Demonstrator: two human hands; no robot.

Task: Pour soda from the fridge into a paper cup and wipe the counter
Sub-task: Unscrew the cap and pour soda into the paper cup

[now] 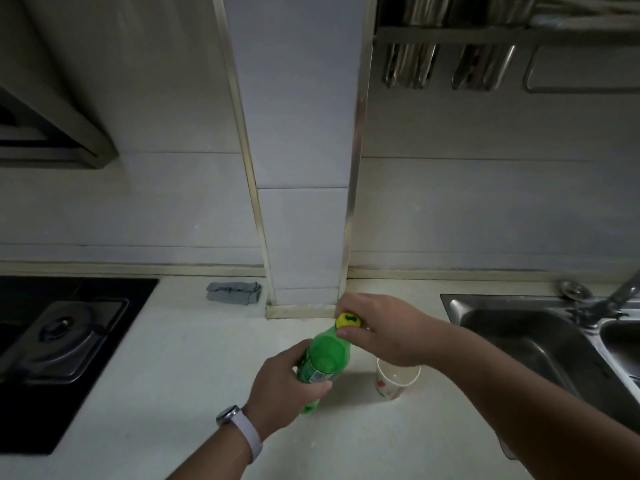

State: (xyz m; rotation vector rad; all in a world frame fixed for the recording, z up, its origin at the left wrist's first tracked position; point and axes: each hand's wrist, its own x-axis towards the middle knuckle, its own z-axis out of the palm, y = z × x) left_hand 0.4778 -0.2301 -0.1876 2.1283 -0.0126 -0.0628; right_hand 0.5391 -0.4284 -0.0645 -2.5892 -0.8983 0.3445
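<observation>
A green soda bottle (327,358) stands on the white counter (194,375), tilted slightly toward the wall. My left hand (284,393) grips its body around the label. My right hand (377,329) pinches the yellow cap (348,320) on the bottle's neck. A white paper cup (396,381) with a red pattern stands upright just right of the bottle, partly under my right wrist; it looks empty. A folded grey cloth (233,292) lies on the counter by the wall, left of the tiled pillar.
A black gas hob (62,341) with a burner fills the left side. A steel sink (540,344) with a tap (620,296) lies at the right. A tiled pillar (304,237) juts out behind the bottle. Utensils hang on a rack at top right.
</observation>
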